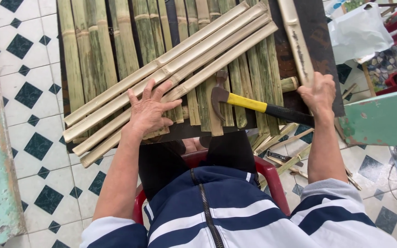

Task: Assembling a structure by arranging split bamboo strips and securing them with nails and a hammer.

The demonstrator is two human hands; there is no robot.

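My left hand (149, 110) lies flat, fingers spread, on several pale split bamboo slats (180, 69) that run diagonally across a panel of greenish upright bamboo strips (102, 50). My right hand (319, 94) grips the black end of a claw hammer (253, 104) with a yellow and black handle. The hammer's rusty head (218, 96) rests on the strips just below the diagonal slats. A separate pale bamboo piece (297, 43) runs up from beside my right hand.
The panel lies on a dark board (318, 50). I sit on a red plastic chair (272, 177). Bamboo offcuts (286, 158) lie on the tiled floor (28, 101). A white plastic bag (357, 30) sits top right, a green painted surface (384, 119) at right.
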